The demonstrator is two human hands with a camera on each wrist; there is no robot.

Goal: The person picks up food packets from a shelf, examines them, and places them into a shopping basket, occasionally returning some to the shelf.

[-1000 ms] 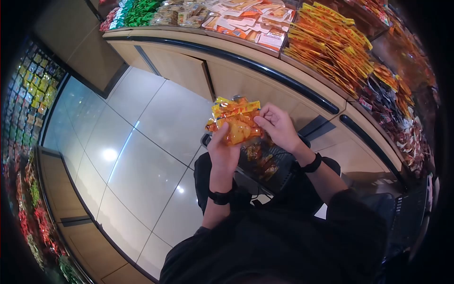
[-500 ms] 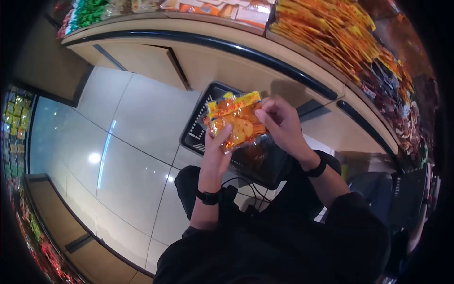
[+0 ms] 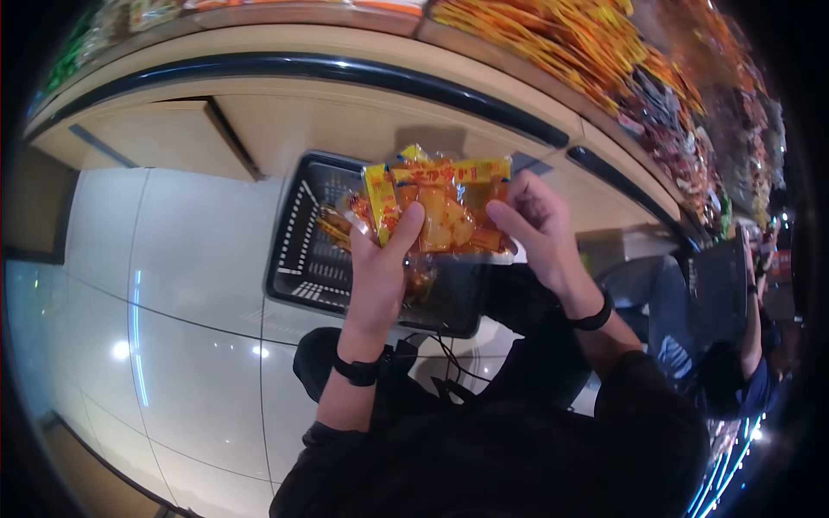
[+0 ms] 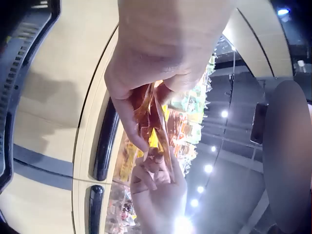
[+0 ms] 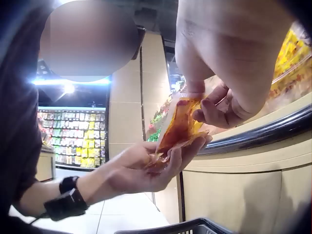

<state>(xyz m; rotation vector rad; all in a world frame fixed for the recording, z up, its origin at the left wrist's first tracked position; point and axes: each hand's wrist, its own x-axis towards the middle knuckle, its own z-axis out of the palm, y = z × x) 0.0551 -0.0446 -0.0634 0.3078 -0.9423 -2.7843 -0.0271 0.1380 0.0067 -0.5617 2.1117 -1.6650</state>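
Over the black shopping basket (image 3: 292, 220), several clear-and-yellow snack packets (image 3: 445, 216) with orange contents are held up in a small stack. My left hand (image 3: 380, 268) grips their left side, the thumb lying across the front and the fingers behind, as the left wrist view also shows. At the right edge, my right hand (image 3: 546, 237) pinches the packets between thumb and curled fingers. In the right wrist view the left hand (image 5: 141, 168) supports the packets (image 5: 183, 124) from below. More packets (image 3: 421, 281) lie in the basket, partly hidden by my hands.
A wooden display counter (image 3: 319, 116) with a black bumper rail runs along the far side. On it lie heaps of orange-yellow packets (image 3: 553, 39). One cabinet door (image 3: 164, 129) stands ajar. Another person (image 3: 743, 380) is at the right, beside a dark basket (image 3: 721, 276).
The head view has shifted, bringing the basket fully into sight beneath the hands. The packets have spread apart slightly, and the right hand has moved a little to the right with their edge.
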